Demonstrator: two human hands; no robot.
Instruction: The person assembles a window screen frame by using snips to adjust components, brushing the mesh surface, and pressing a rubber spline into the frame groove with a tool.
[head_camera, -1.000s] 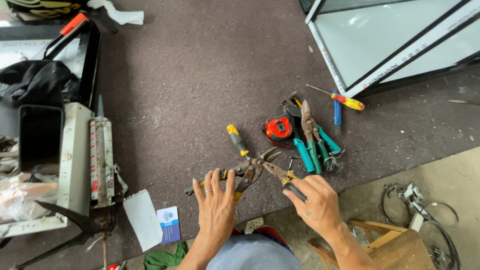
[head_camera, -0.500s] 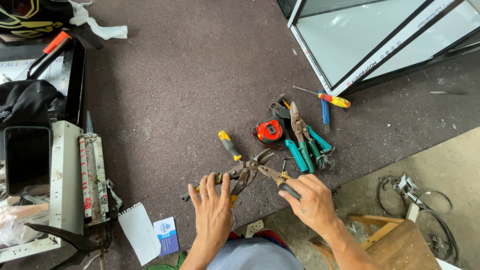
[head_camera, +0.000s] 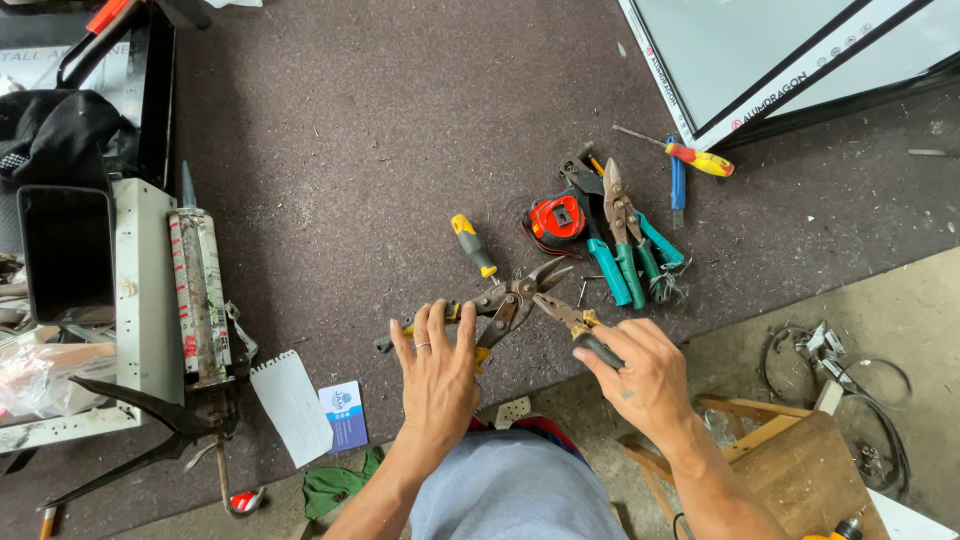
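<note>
My left hand (head_camera: 437, 365) lies with spread fingers over the yellow handles of rusty metal snips (head_camera: 505, 298) on the dark mat, pressing them down. My right hand (head_camera: 640, 375) grips a black-handled tool (head_camera: 575, 325) whose thin tip points at the pivot of the snips. Just beyond the jaws lie a yellow-and-grey screwdriver (head_camera: 473, 246), an orange tape measure (head_camera: 556, 221) and teal-handled snips (head_camera: 628, 240).
A red-and-yellow screwdriver (head_camera: 690, 154) and a blue tool (head_camera: 678, 190) lie by a white-framed glass panel (head_camera: 780, 60). A caulking gun (head_camera: 200, 300) and a metal profile (head_camera: 140, 300) sit at the left. A wooden stool (head_camera: 790, 470) and wire coils (head_camera: 850, 370) are at right.
The view has shifted a little. My hands stay on the rusty snips, with the right hand's tool still at the pivot.
</note>
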